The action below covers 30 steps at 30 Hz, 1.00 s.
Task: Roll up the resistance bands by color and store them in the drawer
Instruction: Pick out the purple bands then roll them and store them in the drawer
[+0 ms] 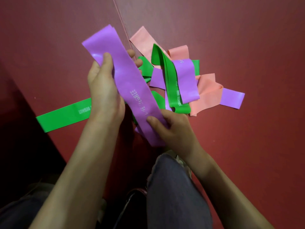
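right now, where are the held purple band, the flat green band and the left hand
held purple band [127, 80]: head view, its middle stretch
flat green band [62, 115]: head view, its left half
left hand [104, 90]: head view, its back

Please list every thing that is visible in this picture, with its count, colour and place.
held band: one, purple, lifted above the floor between both grips
flat band: one, green, lying on the floor at the left, partly hidden behind the left wrist
pile of bands: purple, green and pink, tangled on the floor at the right; exact count cannot be told
floor: dark red, under everything
legs: two, grey-blue trousers, bottom edge
left grip: one, holds the held band's upper part
right grip: one, pinches its lower end
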Motion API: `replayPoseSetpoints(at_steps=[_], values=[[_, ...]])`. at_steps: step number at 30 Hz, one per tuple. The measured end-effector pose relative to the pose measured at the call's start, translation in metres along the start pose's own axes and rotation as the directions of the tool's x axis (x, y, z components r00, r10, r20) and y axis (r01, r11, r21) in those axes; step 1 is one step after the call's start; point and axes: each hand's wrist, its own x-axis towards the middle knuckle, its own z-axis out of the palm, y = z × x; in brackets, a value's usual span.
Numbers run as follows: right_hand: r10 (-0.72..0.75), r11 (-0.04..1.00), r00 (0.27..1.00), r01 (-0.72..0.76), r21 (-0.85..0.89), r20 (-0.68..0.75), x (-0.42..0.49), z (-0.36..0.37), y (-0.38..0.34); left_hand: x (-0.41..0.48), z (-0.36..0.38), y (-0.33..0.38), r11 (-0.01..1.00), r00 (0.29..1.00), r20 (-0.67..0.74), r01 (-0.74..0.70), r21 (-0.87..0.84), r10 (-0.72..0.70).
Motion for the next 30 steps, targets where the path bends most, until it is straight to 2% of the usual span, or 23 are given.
replayPoseSetpoints(at_steps=[2, 3, 5, 7, 8, 10, 13, 15, 17, 20, 22, 23, 26, 28, 30], values=[[0.11, 0.966, 0.984, -0.139, 0.219, 0.139, 0.001, 0.004, -0.007, 0.002, 0.0, 0.003, 1.0, 1.0, 0.023, -0.017, 0.012, 0.017], [0.148, 0.948, 0.963, -0.203, 0.245, 0.226, 0.001, 0.006, -0.008, 0.002, 0.001, 0.003, 0.999, 0.999, 0.036, -0.018, 0.03, 0.017], [0.175, 0.981, 0.946, -0.191, 0.034, 0.275, 0.002, 0.01, -0.004, 0.001, 0.001, 0.0, 0.995, 0.998, 0.066, 0.002, 0.099, -0.009], [0.234, 0.96, 0.961, -0.204, -0.191, 0.149, 0.007, 0.007, 0.003, -0.002, -0.002, -0.009, 0.985, 0.993, 0.106, 0.034, 0.166, -0.052], [0.263, 0.946, 0.963, -0.246, -0.209, 0.056, 0.011, 0.002, 0.004, -0.005, -0.004, -0.015, 0.979, 0.99, 0.126, 0.042, 0.197, -0.068], [0.297, 0.943, 0.949, -0.308, -0.122, -0.103, 0.022, -0.011, 0.002, -0.009, -0.007, -0.027, 0.97, 0.986, 0.136, 0.06, 0.237, -0.094], [0.29, 0.954, 0.913, -0.3, 0.009, -0.286, 0.049, -0.032, 0.008, -0.011, -0.01, -0.037, 0.955, 0.986, 0.128, 0.064, 0.289, -0.105], [0.288, 0.95, 0.873, -0.313, 0.001, -0.394, 0.073, -0.045, 0.021, -0.013, -0.009, -0.039, 0.951, 0.98, 0.143, 0.088, 0.296, -0.135], [0.363, 0.902, 0.837, -0.426, -0.071, -0.409, 0.096, -0.053, 0.035, -0.016, -0.007, -0.041, 0.944, 0.976, 0.15, 0.106, 0.312, -0.159], [0.462, 0.815, 0.824, -0.54, -0.208, -0.328, 0.117, -0.058, 0.045, -0.017, -0.006, -0.043, 0.93, 0.979, 0.133, 0.101, 0.355, -0.157], [0.433, 0.822, 0.842, -0.516, -0.243, -0.322, 0.124, -0.061, 0.04, -0.016, -0.005, -0.044, 0.933, 0.976, 0.126, 0.126, 0.336, -0.177], [0.39, 0.858, 0.858, -0.47, -0.207, -0.334, 0.126, -0.062, 0.037, -0.016, -0.005, -0.043, 0.936, 0.972, 0.129, 0.149, 0.318, -0.198], [0.205, 0.979, 0.91, -0.186, 0.087, -0.36, 0.118, -0.064, 0.022, -0.017, -0.001, -0.041, 0.942, 0.945, 0.14, 0.263, 0.208, -0.294], [0.147, 0.963, 0.932, -0.059, 0.263, -0.333, 0.107, -0.065, 0.012, -0.017, 0.001, -0.037, 0.926, 0.908, 0.186, 0.357, 0.125, -0.375], [0.166, 0.907, 0.955, -0.05, 0.418, -0.246, 0.095, -0.064, 0.003, -0.019, 0.004, -0.032, 0.91, 0.882, 0.228, 0.391, 0.135, -0.413]])
